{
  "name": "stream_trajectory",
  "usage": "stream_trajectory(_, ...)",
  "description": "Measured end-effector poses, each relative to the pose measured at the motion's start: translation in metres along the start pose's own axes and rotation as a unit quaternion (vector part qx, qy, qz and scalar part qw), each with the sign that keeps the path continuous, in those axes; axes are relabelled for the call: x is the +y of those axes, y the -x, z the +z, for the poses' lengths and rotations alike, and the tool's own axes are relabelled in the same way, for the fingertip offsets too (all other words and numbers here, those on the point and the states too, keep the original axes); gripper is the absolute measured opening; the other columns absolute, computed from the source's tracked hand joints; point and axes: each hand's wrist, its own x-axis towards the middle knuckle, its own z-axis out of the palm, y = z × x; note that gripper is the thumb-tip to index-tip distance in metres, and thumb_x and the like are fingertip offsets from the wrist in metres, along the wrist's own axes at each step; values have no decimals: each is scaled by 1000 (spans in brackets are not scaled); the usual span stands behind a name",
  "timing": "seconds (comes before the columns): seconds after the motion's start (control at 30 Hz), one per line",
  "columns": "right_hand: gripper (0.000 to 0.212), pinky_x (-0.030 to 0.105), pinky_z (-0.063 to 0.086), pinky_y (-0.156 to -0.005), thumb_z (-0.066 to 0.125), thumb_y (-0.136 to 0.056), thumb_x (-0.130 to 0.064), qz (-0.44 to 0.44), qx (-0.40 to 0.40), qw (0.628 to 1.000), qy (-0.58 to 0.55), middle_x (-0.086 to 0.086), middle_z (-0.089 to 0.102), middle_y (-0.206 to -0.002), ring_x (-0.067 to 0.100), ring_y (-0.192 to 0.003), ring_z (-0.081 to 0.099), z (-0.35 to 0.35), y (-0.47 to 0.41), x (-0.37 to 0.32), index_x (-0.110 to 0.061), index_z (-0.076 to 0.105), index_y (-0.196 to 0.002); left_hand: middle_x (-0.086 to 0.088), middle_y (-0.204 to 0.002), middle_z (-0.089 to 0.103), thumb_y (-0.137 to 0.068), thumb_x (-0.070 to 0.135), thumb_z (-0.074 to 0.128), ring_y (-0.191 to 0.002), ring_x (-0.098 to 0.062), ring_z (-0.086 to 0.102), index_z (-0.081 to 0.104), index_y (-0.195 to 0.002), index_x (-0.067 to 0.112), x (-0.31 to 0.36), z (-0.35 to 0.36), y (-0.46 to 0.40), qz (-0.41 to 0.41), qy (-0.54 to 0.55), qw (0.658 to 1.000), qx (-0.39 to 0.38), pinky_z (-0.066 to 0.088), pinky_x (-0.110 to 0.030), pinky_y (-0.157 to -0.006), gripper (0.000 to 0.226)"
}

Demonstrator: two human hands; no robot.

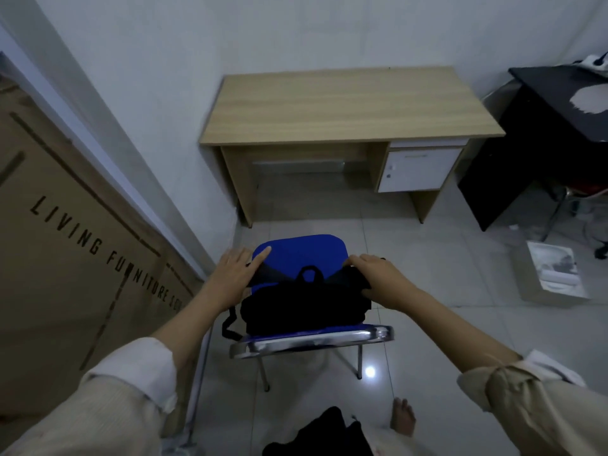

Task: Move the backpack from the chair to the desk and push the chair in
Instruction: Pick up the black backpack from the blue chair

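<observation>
A black backpack (304, 304) lies on the blue seat of a chair (306, 255) with a chrome frame, just in front of me. My left hand (235, 271) rests on the backpack's left side, fingers stretched onto the seat. My right hand (371, 274) grips the backpack's right upper corner. A strap hangs off the seat at the left. The wooden desk (348, 106) stands beyond the chair against the wall, its top bare, with a white drawer unit at the right. The chair stands well back from the desk.
A large cardboard furniture box (65, 241) leans on the left wall. A black desk (559, 126) stands at the right, with a flat open box (552, 271) on the tiled floor beside it. My bare foot (403, 419) shows below.
</observation>
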Motion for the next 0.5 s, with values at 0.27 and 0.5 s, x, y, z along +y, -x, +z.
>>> stream_trajectory(0.27,46,35,48,-87,65,-80,-6,5,45,998,-44,6,55,-111,22,-100,52,10,2,-13,-22,48,-120,-10,-157,24,-88,25,63,-142,-27,29,16,-149,21,50,24,-20,89,125,988,-29,28,-40,-117,77)
stream_trajectory(0.5,50,33,45,-89,68,-81,-11,22,53,997,-47,5,52,-115,21,-104,47,16,19,-12,-25,47,-123,-13,-149,38,-80,33,73,-137,-29,36,0,-151,23,74,33,-42,54,183,981,-38,25,-46,-119,102)
